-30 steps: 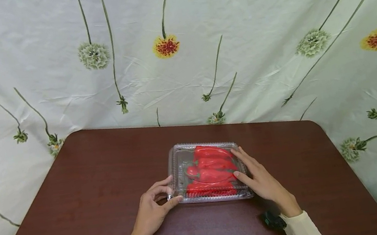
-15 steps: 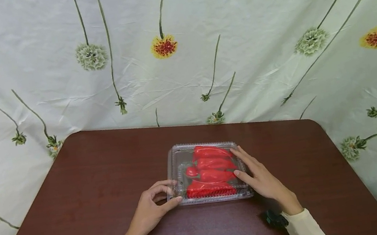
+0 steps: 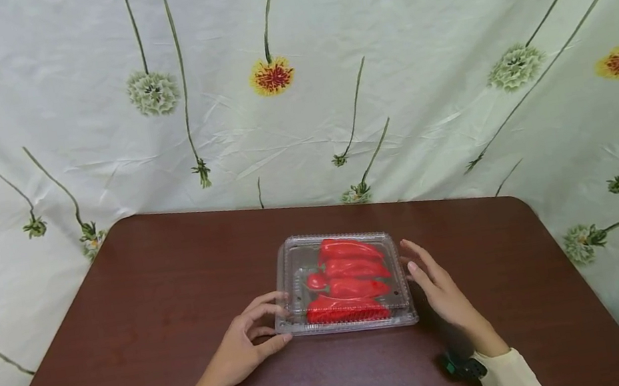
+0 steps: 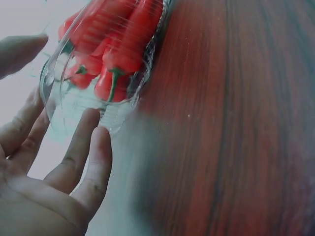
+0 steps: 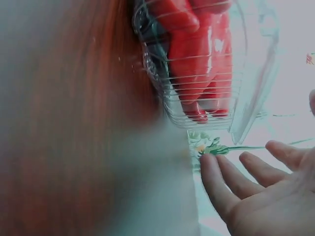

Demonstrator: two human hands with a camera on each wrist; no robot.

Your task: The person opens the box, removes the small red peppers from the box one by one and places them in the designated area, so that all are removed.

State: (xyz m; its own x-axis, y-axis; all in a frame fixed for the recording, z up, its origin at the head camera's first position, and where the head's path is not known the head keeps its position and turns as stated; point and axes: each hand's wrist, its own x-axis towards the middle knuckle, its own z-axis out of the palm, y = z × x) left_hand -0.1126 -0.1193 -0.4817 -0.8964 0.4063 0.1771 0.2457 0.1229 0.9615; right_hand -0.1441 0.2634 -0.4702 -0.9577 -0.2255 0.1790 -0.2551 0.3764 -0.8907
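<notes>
A clear plastic clamshell box (image 3: 301, 275) lies on the brown table with its lid down. Through the plastic, several red peppers (image 3: 352, 269) show, with green stems visible in the left wrist view. At the box's near left corner is the left hand (image 3: 242, 345), fingers spread and loosely bent; whether its fingertips touch the plastic I cannot tell. The right hand (image 3: 447, 296) stands just off the right side, fingers extended and apart from the box, as the right wrist view (image 5: 266, 191) of that hand also shows.
The dark brown wooden table (image 3: 178, 281) extends around the box on all sides. Behind it hangs a pale cloth (image 3: 417, 68) printed with flowers. Each wrist wears a black camera strap, and the sleeves are cream.
The right hand has come off the lid's right side and moved outward to the right. The left hand has loosened and drawn slightly back from the corner. The box stays in place.
</notes>
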